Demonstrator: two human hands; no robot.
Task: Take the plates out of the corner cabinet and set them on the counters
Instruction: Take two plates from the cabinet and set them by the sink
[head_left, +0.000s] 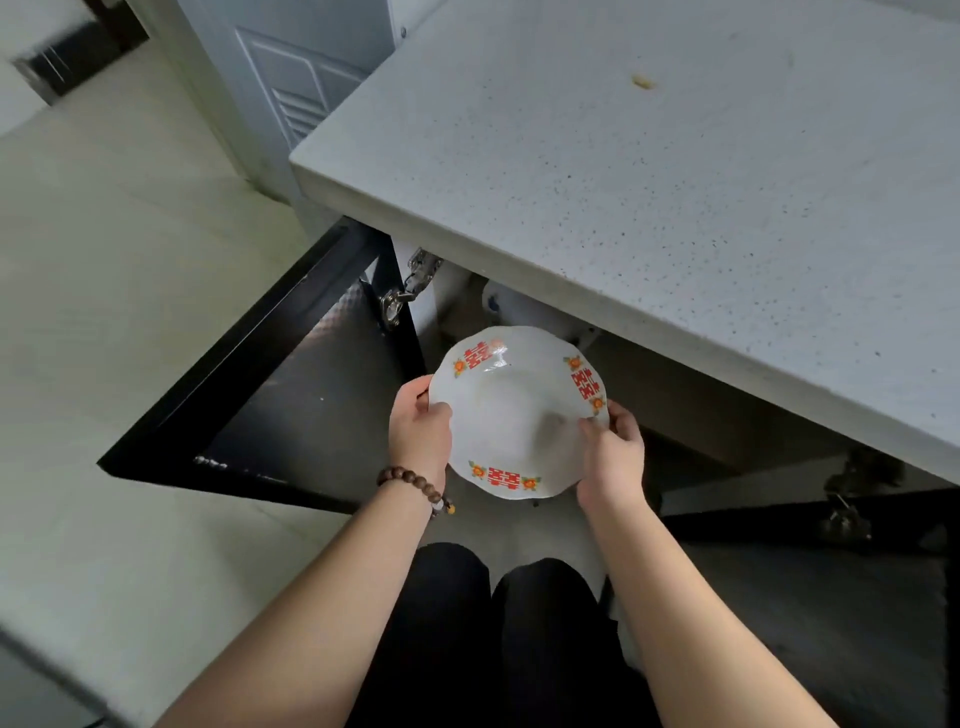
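Both hands on one white plate: left hand and right hand pinch opposite rims below the counter.

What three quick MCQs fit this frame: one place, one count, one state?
1. The plate is: A held in front of the open cabinet; B lying on the floor; C in a sink.
2. Red emblems on its rim: A one; B three; C six.
3. The dark cabinet door is: A shut; B missing; C swung open.
Key: A, left grip and right grip hold its rim, clear of the counter; B, three show; C, it stands wide, hinge bared.
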